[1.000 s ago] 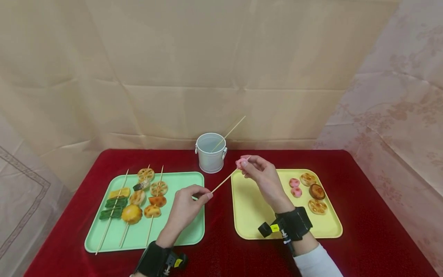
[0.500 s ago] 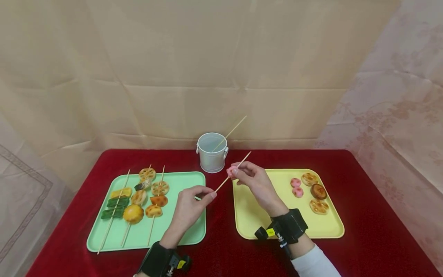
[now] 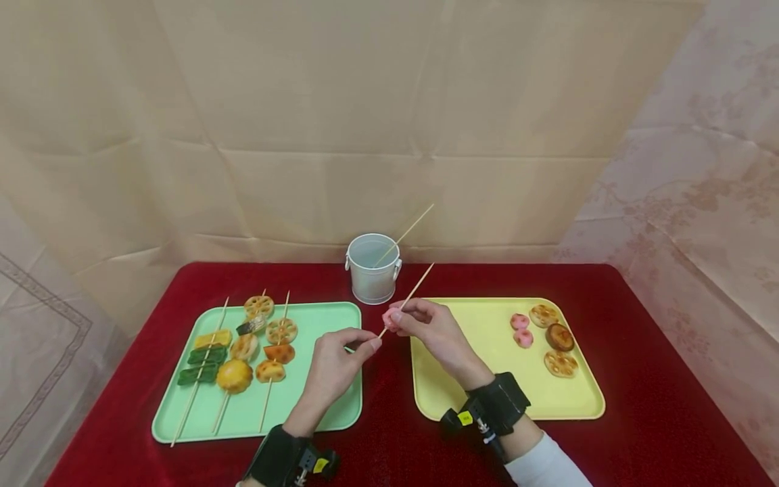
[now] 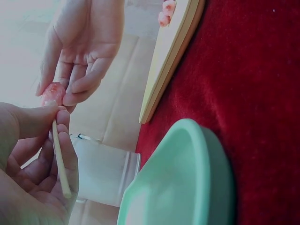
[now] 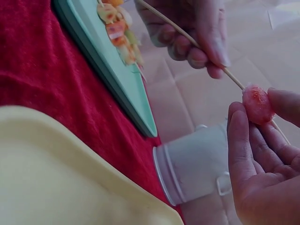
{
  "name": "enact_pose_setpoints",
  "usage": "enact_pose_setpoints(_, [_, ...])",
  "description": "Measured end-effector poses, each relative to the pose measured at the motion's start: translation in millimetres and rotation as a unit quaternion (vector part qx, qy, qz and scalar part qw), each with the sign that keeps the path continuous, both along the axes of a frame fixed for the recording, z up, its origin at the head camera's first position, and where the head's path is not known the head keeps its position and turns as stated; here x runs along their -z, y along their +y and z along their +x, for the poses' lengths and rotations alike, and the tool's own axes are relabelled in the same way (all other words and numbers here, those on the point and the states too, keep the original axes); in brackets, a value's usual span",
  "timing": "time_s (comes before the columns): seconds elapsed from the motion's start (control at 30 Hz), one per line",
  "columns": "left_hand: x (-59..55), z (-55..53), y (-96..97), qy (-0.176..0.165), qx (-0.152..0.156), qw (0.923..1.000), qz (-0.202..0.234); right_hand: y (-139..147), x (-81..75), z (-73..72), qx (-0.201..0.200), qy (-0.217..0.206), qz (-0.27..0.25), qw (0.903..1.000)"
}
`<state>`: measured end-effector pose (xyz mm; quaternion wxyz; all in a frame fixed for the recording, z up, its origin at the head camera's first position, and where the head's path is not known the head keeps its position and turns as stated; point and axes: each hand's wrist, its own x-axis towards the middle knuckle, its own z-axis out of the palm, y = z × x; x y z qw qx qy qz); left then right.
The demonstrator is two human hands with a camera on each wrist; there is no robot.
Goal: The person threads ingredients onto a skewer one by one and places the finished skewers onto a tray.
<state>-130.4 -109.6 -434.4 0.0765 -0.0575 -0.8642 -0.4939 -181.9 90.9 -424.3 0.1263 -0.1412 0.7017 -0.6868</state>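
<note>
Between thumb and fingers, my left hand [image 3: 337,362] pinches a thin wooden skewer [image 3: 418,285] near its lower end; the butt shows against the palm in the left wrist view. A pink, brown-flecked food piece [image 5: 258,104] is threaded on the skewer, and my right hand [image 3: 435,336] pinches it close to the left fingertips. The skewer's pointed end slants up and away past the piece, toward the bucket. Two similar pink pieces [image 3: 521,329] lie on the yellow tray [image 3: 447,399], beside two lotus root slices [image 3: 560,363] and a round brown piece [image 3: 559,337].
At left the green tray [image 3: 331,419] bears three loaded skewers [image 3: 281,331] with lotus root, green, yellow and orange pieces. A white metal bucket [image 3: 373,281] with one skewer [image 3: 416,220] leaning in it stands at the back. Red cloth [image 3: 389,446] covers the table.
My right hand has slid the pink piece down the skewer, toward my left hand, baring the skewer's far end. The left hand has stayed nearly still.
</note>
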Motion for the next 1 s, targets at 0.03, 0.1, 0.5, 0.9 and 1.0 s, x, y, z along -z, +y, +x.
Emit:
enact_pose_setpoints(0.03, [0.2, -0.3, -0.2, 0.001, 0.0, 1.0, 0.001, -0.5, 0.3, 0.8, -0.002, 0.0, 0.007, 1.0])
enact_pose_setpoints(0.1, [1.0, -0.7, -0.6, 0.003, 0.001, 1.0, 0.002, -1.3, 0.6, 2.0, -0.006, 0.002, 0.019, 0.9998])
enact_pose_setpoints(0.5, [2.8, -0.6, -0.2, 0.01, -0.004, 0.9998, 0.018, -7.7, 4.7, 4.9, -0.035, -0.002, 0.02, 0.9992])
enact_pose_setpoints(0.9, [0.4, -0.7, -1.3, -0.017, -0.003, 0.9998, 0.006, -7.7, 5.3, 5.5, -0.02, 0.005, 0.023, 0.9995])
enact_pose_setpoints(1.0, [0.8, 0.1, -0.8, -0.005, -0.011, 0.9999, 0.006, -9.3, 5.3, 6.2, -0.028, 0.006, 0.03, 0.9991])
